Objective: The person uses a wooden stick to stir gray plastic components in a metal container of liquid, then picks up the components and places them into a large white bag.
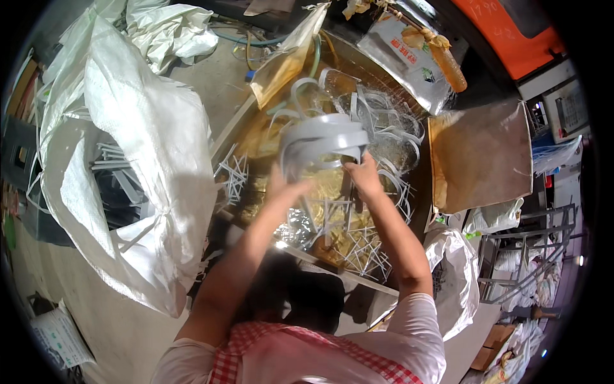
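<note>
Above a lined, box-like work surface, my two hands are at a grey curved plastic part [326,136] made of wide looped bands, partly smeared by motion. My left hand [286,191] is at its left side, blurred, with the thumb pointing inward and the fingers partly behind the part. My right hand [364,176] pinches its lower right edge. Behind it lie several similar grey curved parts [393,131] in a heap. Thin whitish plastic sticks [368,253] are scattered nearer me, and more sticks [235,176] lie to the left.
A large open white woven sack [153,121] with sticks [115,157] inside stands at left. Another white sack [457,275] is at right, below a brown board [483,157]. An orange machine [511,32] rises at the far right, and a metal rack [531,249] stands below it.
</note>
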Tool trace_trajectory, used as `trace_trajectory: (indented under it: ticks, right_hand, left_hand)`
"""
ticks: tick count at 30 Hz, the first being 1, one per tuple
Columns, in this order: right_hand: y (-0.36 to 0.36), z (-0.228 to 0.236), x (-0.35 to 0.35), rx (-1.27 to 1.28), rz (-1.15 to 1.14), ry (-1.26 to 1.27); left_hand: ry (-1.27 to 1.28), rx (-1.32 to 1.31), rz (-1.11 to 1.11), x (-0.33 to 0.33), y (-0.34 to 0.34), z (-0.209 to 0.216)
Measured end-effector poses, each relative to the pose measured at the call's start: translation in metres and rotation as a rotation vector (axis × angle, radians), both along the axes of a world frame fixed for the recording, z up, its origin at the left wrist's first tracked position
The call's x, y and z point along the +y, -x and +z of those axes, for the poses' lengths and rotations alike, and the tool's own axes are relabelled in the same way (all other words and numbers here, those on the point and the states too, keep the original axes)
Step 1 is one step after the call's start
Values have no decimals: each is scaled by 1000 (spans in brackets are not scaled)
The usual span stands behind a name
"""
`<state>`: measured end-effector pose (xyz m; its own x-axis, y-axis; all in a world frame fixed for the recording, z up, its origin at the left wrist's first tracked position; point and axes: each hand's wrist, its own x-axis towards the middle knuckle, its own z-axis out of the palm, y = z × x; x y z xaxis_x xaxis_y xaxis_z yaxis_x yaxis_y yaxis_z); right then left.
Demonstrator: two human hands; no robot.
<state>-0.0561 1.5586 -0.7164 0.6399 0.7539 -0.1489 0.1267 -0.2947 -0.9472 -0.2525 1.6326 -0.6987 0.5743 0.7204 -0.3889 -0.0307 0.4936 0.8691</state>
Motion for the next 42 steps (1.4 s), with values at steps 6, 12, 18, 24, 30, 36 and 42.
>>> trace_trajectory:
  ticks: [6,12,18,24,30,36,42]
  right_hand:
    - [13,71,-15,304,259,79]
    - [7,69,-30,593,381,-212]
    - [13,25,-54,799,278,-254]
    - [52,18,-42,861,491,-414]
    - [66,38,-36,390,580,-162]
    - [61,48,-42,633,626,-110]
    - [48,13,-76,1119,492,-123]
  left_hand:
    - [476,-201,-27,3,12,-16]
    - [597,-257,-67,-2,4,-33]
    - [715,-252,58,-1,-1,-53]
    - [630,-101,254,-6,-3,-45]
    - [650,-133,10,-10,-5,-53]
    - [434,-238,36,27,21,-98]
    - [339,-158,12,22,16,-61]
